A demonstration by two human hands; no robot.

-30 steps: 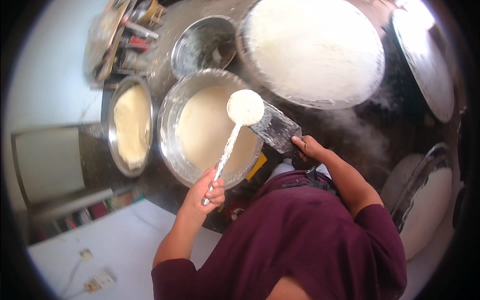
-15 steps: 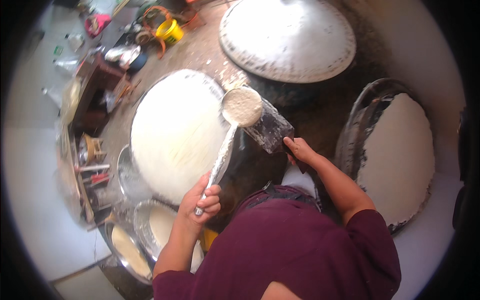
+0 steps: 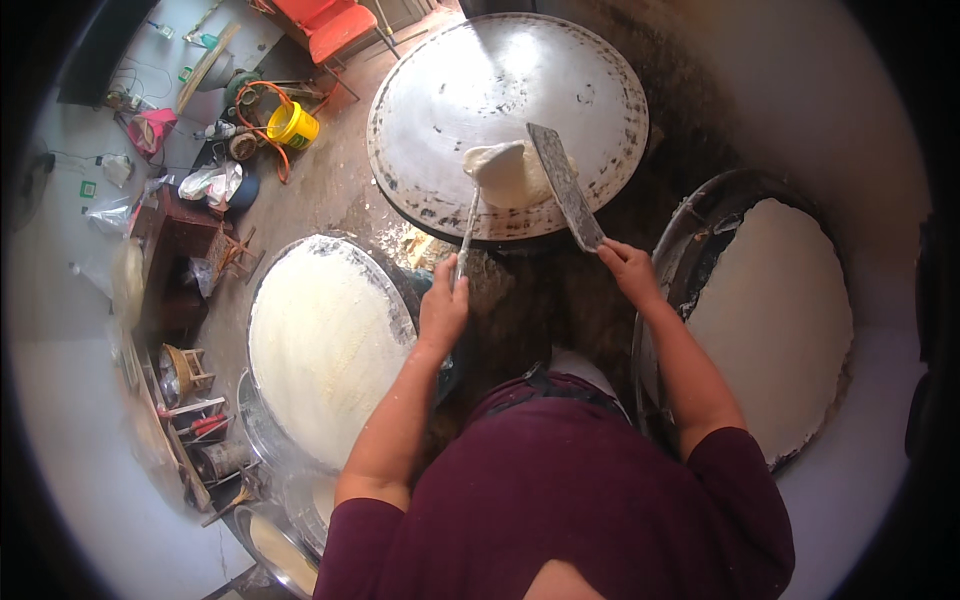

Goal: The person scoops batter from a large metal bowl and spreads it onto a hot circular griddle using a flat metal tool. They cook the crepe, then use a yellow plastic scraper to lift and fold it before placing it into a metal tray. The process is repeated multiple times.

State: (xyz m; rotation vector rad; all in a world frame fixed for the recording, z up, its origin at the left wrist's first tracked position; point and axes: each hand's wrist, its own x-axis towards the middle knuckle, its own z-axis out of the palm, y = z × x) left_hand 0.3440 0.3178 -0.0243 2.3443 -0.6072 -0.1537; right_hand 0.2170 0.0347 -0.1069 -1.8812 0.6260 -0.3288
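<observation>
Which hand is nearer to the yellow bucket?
Left: the left hand is right of the yellow bucket, gripping the ladle; the right hand, gripping the scraper, is farther right.

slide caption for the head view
The left hand holds a ladle and the right hand a flat scraper at a pool of pale batter on a round griddle.

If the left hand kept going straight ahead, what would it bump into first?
Probably the near rim of the griddle, just ahead of the left hand; depth is unclear, so it might pass over the rim instead.
</observation>
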